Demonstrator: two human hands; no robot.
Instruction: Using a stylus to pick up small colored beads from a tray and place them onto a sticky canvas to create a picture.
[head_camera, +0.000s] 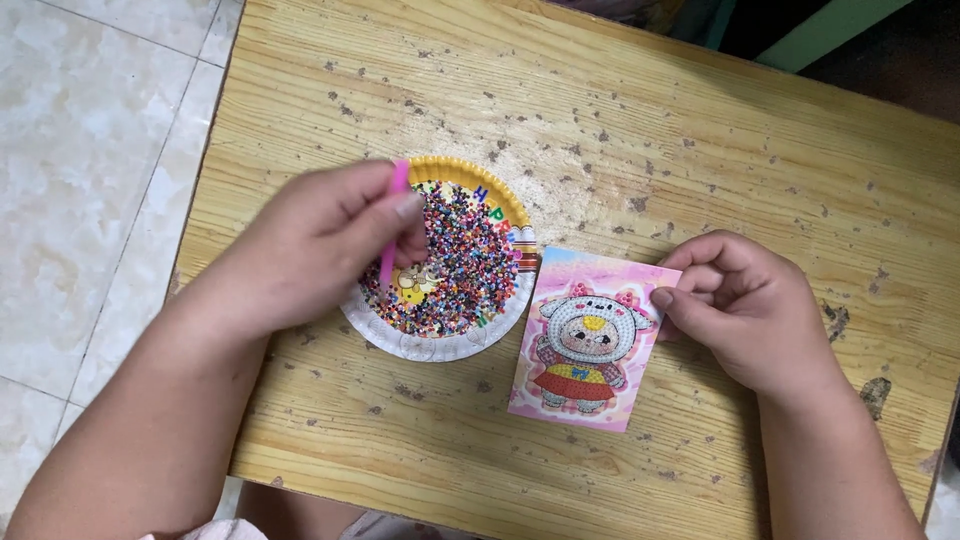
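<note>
My left hand grips a pink pen-like stick, its lower tip down among the beads in a paper plate. The plate has a yellow and white rim and holds a heap of tiny multicoloured beads. To the right lies a pink card bearing a bead-covered cartoon figure in a red dress. My right hand pinches the card's upper right edge between thumb and fingers and holds it flat on the table.
The plate and card lie on a small worn wooden table with chipped, speckled varnish. Pale floor tiles show to the left. A green and dark object stands beyond the table's far right edge.
</note>
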